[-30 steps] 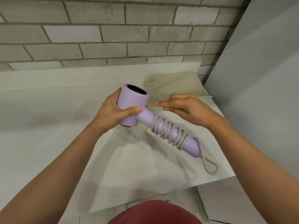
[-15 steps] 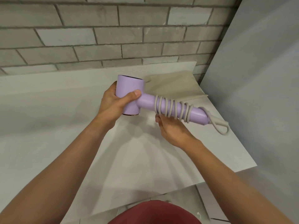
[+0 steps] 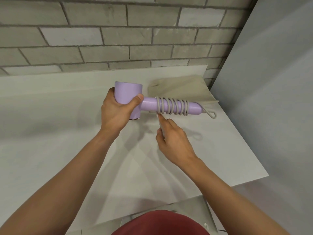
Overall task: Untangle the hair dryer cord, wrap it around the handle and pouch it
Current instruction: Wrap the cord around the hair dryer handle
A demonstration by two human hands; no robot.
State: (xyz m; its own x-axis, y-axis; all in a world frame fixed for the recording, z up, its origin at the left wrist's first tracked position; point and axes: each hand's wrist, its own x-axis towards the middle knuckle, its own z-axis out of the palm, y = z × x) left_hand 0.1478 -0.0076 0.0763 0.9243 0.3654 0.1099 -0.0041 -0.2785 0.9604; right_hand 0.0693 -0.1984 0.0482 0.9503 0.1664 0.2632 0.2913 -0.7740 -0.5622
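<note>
The left hand point(image 3: 116, 112) grips the barrel of the lilac hair dryer point(image 3: 128, 94), held above the white counter point(image 3: 50, 133). Its handle point(image 3: 149, 106) points right, with the grey cord point(image 3: 172, 106) coiled around it and 1 loop hanging off the right tip. Just nearer, the right hand point(image 3: 172, 143) pinches the cord's end below the coils. The beige pouch point(image 3: 183, 89) lies flat at far right.

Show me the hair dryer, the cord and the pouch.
hair dryer point(image 3: 128, 94), head view, on its lilac barrel.
cord point(image 3: 160, 106), head view, coils round the handle.
pouch point(image 3: 183, 87), head view, its beige cloth.
</note>
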